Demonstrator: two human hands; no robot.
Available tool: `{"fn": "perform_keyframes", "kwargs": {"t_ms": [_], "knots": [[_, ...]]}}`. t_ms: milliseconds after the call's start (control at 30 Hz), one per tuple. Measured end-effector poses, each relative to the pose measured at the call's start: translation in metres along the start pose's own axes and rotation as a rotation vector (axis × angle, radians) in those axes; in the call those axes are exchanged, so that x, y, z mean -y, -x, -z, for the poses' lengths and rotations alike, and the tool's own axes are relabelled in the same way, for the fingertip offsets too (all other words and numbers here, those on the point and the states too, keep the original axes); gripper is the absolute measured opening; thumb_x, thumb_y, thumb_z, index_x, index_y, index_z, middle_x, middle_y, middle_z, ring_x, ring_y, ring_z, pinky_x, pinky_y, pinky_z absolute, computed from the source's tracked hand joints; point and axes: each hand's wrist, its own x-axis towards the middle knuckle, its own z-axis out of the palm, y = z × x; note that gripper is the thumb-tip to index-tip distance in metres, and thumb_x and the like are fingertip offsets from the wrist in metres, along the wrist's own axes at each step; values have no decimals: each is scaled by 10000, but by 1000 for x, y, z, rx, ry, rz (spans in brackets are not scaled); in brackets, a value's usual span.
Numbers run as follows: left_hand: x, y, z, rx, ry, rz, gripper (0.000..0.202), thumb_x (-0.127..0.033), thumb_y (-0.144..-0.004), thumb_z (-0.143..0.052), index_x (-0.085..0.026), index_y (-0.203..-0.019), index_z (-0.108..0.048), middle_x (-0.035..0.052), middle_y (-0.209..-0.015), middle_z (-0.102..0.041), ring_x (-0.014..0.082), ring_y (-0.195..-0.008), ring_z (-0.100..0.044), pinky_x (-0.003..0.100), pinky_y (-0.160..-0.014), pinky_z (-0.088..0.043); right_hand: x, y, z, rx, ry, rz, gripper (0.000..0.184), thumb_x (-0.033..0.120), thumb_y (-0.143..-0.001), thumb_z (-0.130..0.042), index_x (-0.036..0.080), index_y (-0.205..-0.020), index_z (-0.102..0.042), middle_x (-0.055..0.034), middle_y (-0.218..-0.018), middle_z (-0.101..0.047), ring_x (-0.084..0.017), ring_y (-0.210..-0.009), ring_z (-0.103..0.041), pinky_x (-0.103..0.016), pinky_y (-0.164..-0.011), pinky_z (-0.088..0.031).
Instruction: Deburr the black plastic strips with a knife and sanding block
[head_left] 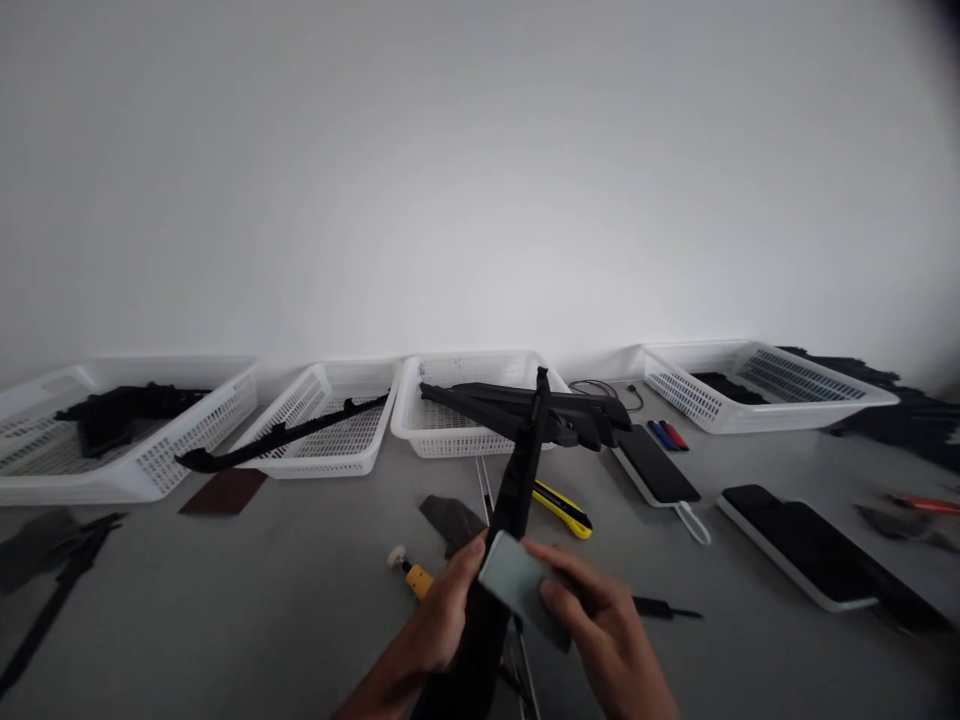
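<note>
My left hand is wrapped round the lower end of a long black plastic part that points up and away toward the middle basket. My right hand pinches a small grey rectangular pad and holds it flat against the side of that part, just above my left thumb. Both hands are low in the view, near the table's front edge.
Several white mesh baskets line the wall, holding black plastic parts. On the grey table lie a yellow utility knife, a small yellow tool, two dark phones, pens, a brown sheet and black scraps.
</note>
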Motion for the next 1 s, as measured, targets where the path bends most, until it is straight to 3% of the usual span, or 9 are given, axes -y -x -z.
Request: {"fn": "perform_keyframes", "kwargs": {"t_ms": [67,200,333,367,533,700,867,1000], "knots": [[-1,3,2,36,-95,-30,558,-716,-857,-760,-242,-1125,-882,142,-1235,-829,398,-1359,-630,459,-1193,-441,5,-3,0,-44,-59,-15,530,662,-883,-776,263,-1221,-868,-147,-1273,-823,-367,-1175,-763,-445,-983,-622],[-4,5,3,124,-218,-53,655,-752,-926,-644,-240,-1291,-827,136,-1383,-777,402,-1442,-572,493,-1276,-346,7,-11,1,-1,-61,-22,551,655,-861,-802,241,-1217,-869,-151,-1286,-821,-366,-1152,-776,-442,-996,-619],[-12,6,-3,365,-225,-55,663,-702,-1033,-496,-248,-1463,-714,112,-1480,-722,377,-1525,-486,505,-1325,-253,-2,-17,2,-263,-29,21,621,687,-866,-768,228,-1279,-836,-139,-1331,-803,-378,-1240,-735,-429,-1006,-608],[-13,6,-4,395,-203,-52,650,-686,-1042,-494,-254,-1484,-695,105,-1495,-712,375,-1545,-458,511,-1331,-235,-4,-17,1,-275,-30,22,620,689,-866,-768,231,-1278,-836,-137,-1330,-804,-377,-1242,-735,-426,-1004,-607],[-13,4,-3,295,-141,-35,632,-637,-1050,-521,-286,-1570,-596,66,-1585,-640,367,-1595,-375,520,-1336,-212,-15,-10,-7,-1,-119,-43,581,668,-870,-790,231,-1248,-849,-147,-1220,-841,-368,-1092,-798,-414,-909,-641],[-15,3,2,323,-190,-60,616,-532,-1033,-539,-244,-1575,-594,66,-1626,-603,388,-1602,-359,527,-1338,-206,-14,-20,-5,-172,-70,26,554,668,-873,-779,231,-1206,-856,-138,-1230,-832,-364,-1178,-758,-425,-1002,-598],[-9,1,12,249,-173,-132,698,-416,-920,-626,-270,-1599,-560,28,-1712,-497,385,-1650,-253,507,-1352,-156,-11,-20,-3,-60,-52,20,542,670,-888,-759,217,-1166,-865,-128,-1144,-844,-333,-1031,-780,-376,-876,-622],[-2,2,15,228,-143,-54,670,-419,-946,-627,-278,-1598,-560,44,-1660,-562,403,-1626,-311,519,-1308,-292,-5,-19,-2,-81,26,68,500,671,-905,-727,240,-1105,-883,-106,-1082,-844,-312,-1004,-766,-363,-871,-610]]}}
